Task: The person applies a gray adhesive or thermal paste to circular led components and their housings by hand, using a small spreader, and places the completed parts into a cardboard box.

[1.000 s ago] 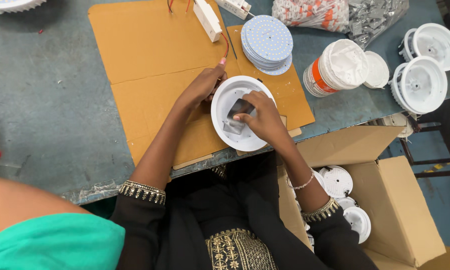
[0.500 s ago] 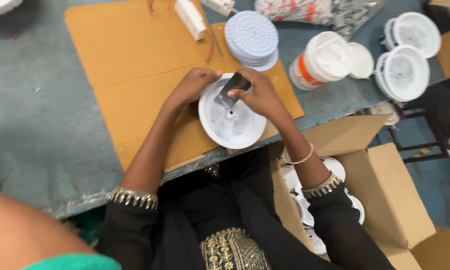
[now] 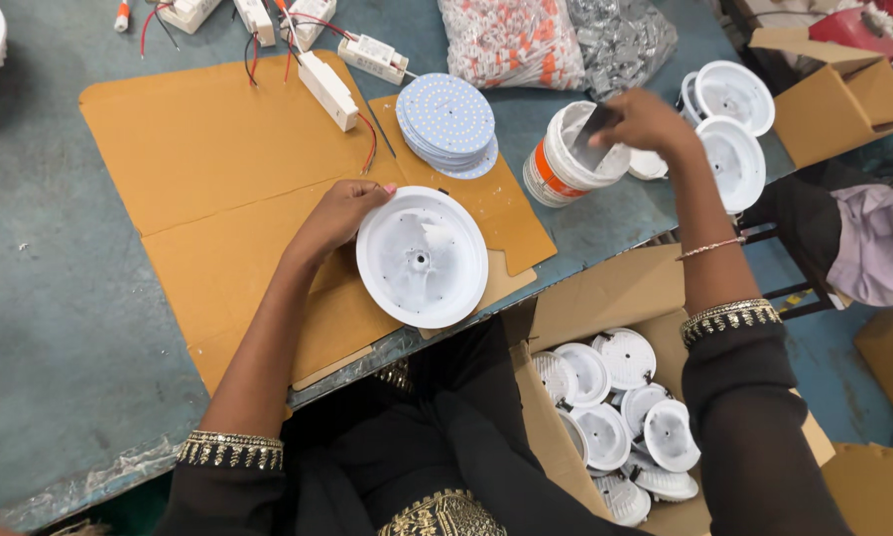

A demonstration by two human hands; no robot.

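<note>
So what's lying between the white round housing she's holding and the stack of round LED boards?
Only bare brown cardboard separates the housing from the LED boards, in the head view.

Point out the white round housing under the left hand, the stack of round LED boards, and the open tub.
white round housing (image 3: 422, 258): head view, inner dish face.
stack of round LED boards (image 3: 446, 124): head view, top board.
open tub (image 3: 551, 169): head view, side wall.

We see a grey-blue table (image 3: 50, 298) with cardboard sheets (image 3: 208, 179) spread over its middle, reaching the near edge. Along the far edge lie white boxes with red wires (image 3: 327, 89) and two plastic bags (image 3: 556, 40). A white tub (image 3: 571, 154) stands near the right edge.
</note>
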